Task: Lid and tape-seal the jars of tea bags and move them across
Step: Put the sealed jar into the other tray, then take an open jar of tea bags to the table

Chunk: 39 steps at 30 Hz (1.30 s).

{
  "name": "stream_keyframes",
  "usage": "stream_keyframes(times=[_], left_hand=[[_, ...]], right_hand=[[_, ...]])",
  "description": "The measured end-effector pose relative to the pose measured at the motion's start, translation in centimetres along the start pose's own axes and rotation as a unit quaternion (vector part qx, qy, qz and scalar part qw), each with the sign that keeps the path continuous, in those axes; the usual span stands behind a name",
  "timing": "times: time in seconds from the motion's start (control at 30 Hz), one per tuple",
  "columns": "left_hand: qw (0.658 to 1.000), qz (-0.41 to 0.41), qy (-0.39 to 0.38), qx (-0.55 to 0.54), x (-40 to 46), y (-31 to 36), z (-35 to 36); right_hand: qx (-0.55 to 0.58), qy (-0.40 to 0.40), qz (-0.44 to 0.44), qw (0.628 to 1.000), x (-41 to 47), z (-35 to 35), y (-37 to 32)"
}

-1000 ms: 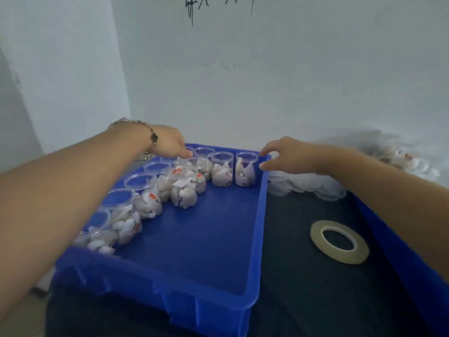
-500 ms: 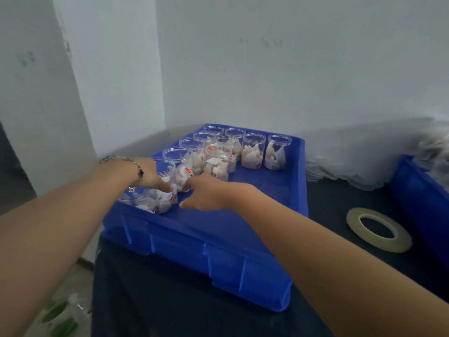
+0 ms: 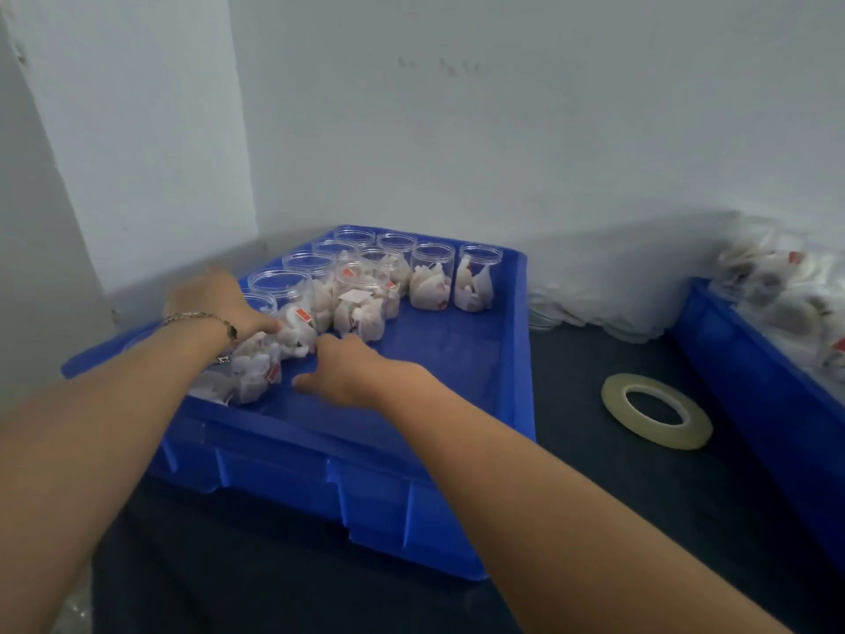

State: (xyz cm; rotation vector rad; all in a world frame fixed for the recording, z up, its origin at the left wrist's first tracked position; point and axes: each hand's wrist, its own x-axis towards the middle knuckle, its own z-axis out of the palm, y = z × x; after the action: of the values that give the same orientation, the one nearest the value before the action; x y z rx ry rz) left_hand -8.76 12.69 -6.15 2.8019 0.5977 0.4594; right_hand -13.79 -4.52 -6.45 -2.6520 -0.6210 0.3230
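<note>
Several clear, lidless jars of tea bags [image 3: 430,279] stand along the far and left sides of a blue tray [image 3: 521,359]. My left hand [image 3: 219,299], with a bracelet on its wrist, reaches over the left row, and its fingers curl down on one jar [image 3: 295,331] there. My right hand [image 3: 356,372] is inside the tray just right of that jar, fingers loosely bent toward it and holding nothing. A roll of clear tape [image 3: 656,416] lies flat on the dark table to the right of the tray.
A heap of clear lids [image 3: 594,308] lies against the wall behind the tape. A second blue tray [image 3: 754,404] at the right edge holds bags of loose tea bags [image 3: 786,290]. White walls close in behind and on the left.
Both hands have come from the tray's far end to the near left jars. My right hand crossed from the tray's right rim into the tray. The view has swung left.
</note>
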Motion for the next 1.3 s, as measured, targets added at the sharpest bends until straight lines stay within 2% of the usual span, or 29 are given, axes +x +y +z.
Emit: stream_keyframes(times=[0.17,0.43,0.6,0.7,0.77,0.9,0.97,1.03,1.17,1.3], left_hand=[[0.997,0.050,0.051,0.013,-0.6,2.5,-2.0],[0.987,0.152,0.036,-0.048,-4.3,12.6,-8.6],[0.966,0.215,0.040,-0.136,-8.2,19.8,-9.4],[0.955,0.239,0.012,-0.175,-10.7,23.6,-8.1],[0.953,0.247,0.000,-0.176,-12.4,25.7,-6.3],[0.942,0.305,0.051,-0.128,-16.0,28.9,-2.1],[0.937,0.319,0.057,-0.127,-17.1,30.1,-0.7],[0.937,0.319,0.040,-0.135,-17.6,31.0,0.4],[0.942,0.306,0.022,-0.135,-18.7,32.4,2.4],[0.943,0.274,0.008,-0.190,-19.7,32.6,5.1]], right_hand=[[0.077,0.071,-0.008,0.995,-0.1,-1.6,0.7],[0.188,0.213,0.023,0.958,-2.4,-6.3,2.4],[0.234,0.362,0.100,0.897,-6.3,-8.9,5.5],[0.225,0.410,0.132,0.874,-8.9,-9.5,8.8],[0.219,0.416,0.152,0.869,-10.3,-9.4,11.1],[0.198,0.402,0.195,0.873,-12.5,-8.4,15.5],[0.226,0.410,0.211,0.858,-13.3,-7.9,17.3],[0.244,0.423,0.223,0.844,-13.8,-7.6,18.7],[0.231,0.405,0.239,0.852,-14.4,-6.8,21.3],[0.257,0.405,0.229,0.847,-14.5,-4.9,23.4]])
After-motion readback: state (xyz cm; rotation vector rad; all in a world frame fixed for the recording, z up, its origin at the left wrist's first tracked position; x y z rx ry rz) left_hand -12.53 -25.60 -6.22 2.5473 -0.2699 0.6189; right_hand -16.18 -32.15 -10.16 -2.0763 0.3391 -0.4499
